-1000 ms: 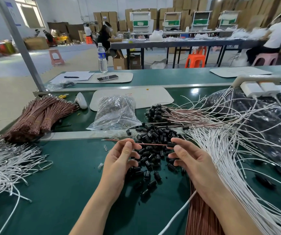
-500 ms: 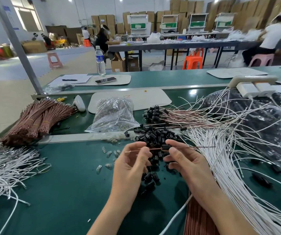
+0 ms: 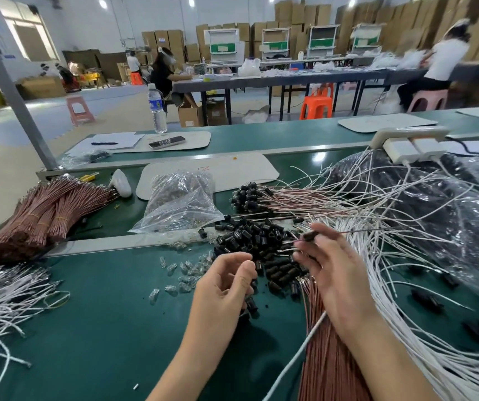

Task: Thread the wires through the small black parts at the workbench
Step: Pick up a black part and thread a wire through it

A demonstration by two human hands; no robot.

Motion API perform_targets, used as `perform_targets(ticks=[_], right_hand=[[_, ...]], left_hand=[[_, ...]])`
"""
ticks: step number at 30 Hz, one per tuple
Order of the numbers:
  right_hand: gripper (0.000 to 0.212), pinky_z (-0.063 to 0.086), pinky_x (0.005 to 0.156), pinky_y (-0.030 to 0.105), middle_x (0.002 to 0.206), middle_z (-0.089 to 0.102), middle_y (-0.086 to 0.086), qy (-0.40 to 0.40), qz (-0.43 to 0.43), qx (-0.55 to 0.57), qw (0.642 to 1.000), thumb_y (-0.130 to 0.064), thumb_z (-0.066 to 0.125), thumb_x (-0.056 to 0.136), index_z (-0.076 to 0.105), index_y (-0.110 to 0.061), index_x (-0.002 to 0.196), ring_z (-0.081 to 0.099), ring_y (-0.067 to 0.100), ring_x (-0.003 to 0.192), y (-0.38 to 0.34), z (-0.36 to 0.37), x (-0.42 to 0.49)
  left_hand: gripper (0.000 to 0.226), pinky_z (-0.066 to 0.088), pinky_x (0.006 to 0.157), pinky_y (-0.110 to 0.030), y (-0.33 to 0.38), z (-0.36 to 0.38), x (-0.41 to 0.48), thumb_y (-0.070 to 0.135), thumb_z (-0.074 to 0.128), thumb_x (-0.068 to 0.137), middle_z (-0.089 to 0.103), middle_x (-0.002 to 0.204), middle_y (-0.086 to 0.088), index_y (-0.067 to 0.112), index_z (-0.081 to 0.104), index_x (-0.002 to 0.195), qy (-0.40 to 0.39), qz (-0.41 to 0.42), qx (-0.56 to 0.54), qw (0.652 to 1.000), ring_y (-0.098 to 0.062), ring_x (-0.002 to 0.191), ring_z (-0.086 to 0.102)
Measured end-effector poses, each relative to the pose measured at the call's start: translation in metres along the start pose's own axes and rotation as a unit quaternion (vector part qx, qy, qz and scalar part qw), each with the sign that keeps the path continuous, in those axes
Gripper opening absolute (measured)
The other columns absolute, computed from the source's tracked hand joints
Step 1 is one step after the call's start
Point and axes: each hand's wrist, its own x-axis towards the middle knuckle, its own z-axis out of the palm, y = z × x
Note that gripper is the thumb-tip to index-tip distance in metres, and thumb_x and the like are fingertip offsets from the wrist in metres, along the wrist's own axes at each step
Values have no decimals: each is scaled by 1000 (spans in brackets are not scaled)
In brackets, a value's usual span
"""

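A heap of small black parts (image 3: 255, 238) lies in the middle of the green workbench (image 3: 102, 328). My right hand (image 3: 330, 273) pinches one black part threaded on a thin brown wire (image 3: 356, 231), whose free end points right. My left hand (image 3: 226, 287) hovers over the near edge of the heap with its fingers loosely curled, and I see nothing in it. Loose brown wires (image 3: 327, 363) run under my right forearm. Wires fitted with black parts (image 3: 249, 195) lie behind the heap.
Tied brown wire bundles (image 3: 44, 215) and white wires (image 3: 1, 299) lie at the left. A mass of white wires (image 3: 406, 314) fills the right side. A clear bag (image 3: 180, 204), small clear pieces (image 3: 186, 273) and a power strip (image 3: 406, 140) are nearby.
My left hand has let go of the wire and dropped toward the heap. My right hand has carried the wire and its black part up and to the right.
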Motion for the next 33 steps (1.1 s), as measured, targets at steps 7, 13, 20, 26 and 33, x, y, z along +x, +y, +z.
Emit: perform_targets(ticks=[7, 13, 20, 26, 33], right_hand=[[25, 57, 68, 26, 92, 68, 2, 235, -97, 23, 967, -7, 46, 103, 67, -18, 97, 67, 13, 76, -15, -26, 12], [26, 54, 60, 21, 81, 71, -11, 241, -112, -18, 964, -11, 51, 98, 70, -28, 90, 66, 7, 72, -10, -25, 15], [30, 52, 57, 20, 80, 71, -9, 244, -105, -12, 964, -16, 54, 94, 74, -34, 82, 65, 9, 71, -10, -23, 16], [22, 52, 59, 20, 80, 71, -12, 247, -90, -20, 965, -11, 52, 100, 71, -22, 95, 66, 8, 70, -11, -24, 15], [23, 51, 62, 21, 78, 69, -15, 208, -96, -57, 972, -8, 49, 102, 67, -21, 97, 65, 7, 70, -11, -20, 10]], left_hand=[[20, 53, 82, -27, 10, 63, 49, 35, 50, 105, 66, 104, 17, 29, 65, 116, -139, 119, 343, 921, -2, 96, 59], [26, 37, 107, -47, 7, 100, 96, 28, 47, 107, 60, 130, -7, 15, 58, 127, -234, 157, 595, 753, -30, 129, 48], [24, 39, 103, -44, 0, 109, 105, 9, 56, 100, 59, 126, -7, 15, 56, 123, -235, 179, 606, 738, -30, 123, 53], [35, 40, 110, -39, 36, 79, 113, -1, 54, 95, 62, 121, -1, 22, 64, 121, -136, 235, 570, 776, -20, 115, 56], [23, 52, 85, -39, 89, -51, 124, 14, 54, 99, 64, 110, -14, 7, 67, 116, 73, 179, 585, 787, -22, 84, 53]])
